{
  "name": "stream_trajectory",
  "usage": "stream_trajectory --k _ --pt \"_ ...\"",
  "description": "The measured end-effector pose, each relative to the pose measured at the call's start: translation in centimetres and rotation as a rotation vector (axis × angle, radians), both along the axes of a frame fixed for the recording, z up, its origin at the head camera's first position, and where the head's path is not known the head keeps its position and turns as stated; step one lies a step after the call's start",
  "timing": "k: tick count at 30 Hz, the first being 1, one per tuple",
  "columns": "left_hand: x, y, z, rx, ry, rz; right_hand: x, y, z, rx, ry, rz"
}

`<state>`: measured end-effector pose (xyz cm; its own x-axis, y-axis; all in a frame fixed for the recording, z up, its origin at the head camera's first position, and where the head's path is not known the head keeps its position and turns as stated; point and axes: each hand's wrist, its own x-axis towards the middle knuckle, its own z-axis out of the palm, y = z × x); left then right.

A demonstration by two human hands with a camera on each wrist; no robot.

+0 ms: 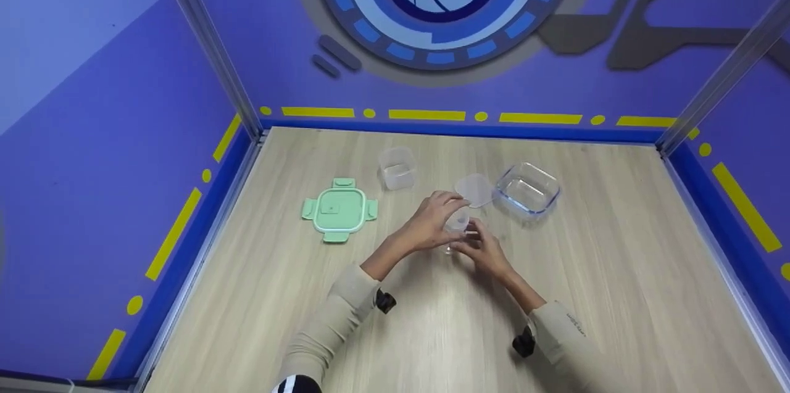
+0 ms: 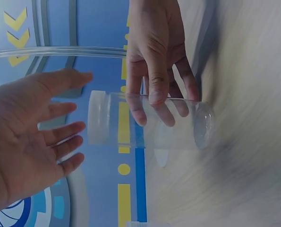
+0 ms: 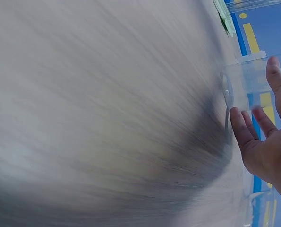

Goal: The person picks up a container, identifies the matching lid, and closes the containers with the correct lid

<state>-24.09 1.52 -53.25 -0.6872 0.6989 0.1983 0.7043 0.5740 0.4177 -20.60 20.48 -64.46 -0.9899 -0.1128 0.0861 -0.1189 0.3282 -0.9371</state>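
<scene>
A clear cylindrical jar [image 2: 183,135] with a frosted white lid [image 2: 98,118] stands between my hands above the wooden table. My right hand [image 1: 487,252] grips the jar's body, with the thumb on one side and the fingers around the other. Over the lid, my left hand [image 1: 427,225] is spread with its fingers apart. In the left wrist view, its fingertips come right up to the lid's edge without curling round it. The right wrist view shows the jar's base near the fingertips of the right hand [image 3: 268,146].
A green snap lid [image 1: 339,211] lies on the left of the table [image 1: 259,294]. Behind the hands are a translucent plastic container [image 1: 398,178] and a round translucent disc [image 1: 474,188]. To the right is a square glass container [image 1: 548,203]. Printed walls border the table.
</scene>
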Motion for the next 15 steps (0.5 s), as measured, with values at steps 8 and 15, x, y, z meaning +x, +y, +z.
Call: stream_trajectory --k 8,15 --pt "1.0 0.5 0.3 -0.093 0.086 0.224 0.0 -0.1 0.2 0.018 -0.024 0.003" --pt "1.5 1.2 -0.1 -0.119 0.121 0.255 0.1 0.1 0.1 0.029 -0.03 0.006"
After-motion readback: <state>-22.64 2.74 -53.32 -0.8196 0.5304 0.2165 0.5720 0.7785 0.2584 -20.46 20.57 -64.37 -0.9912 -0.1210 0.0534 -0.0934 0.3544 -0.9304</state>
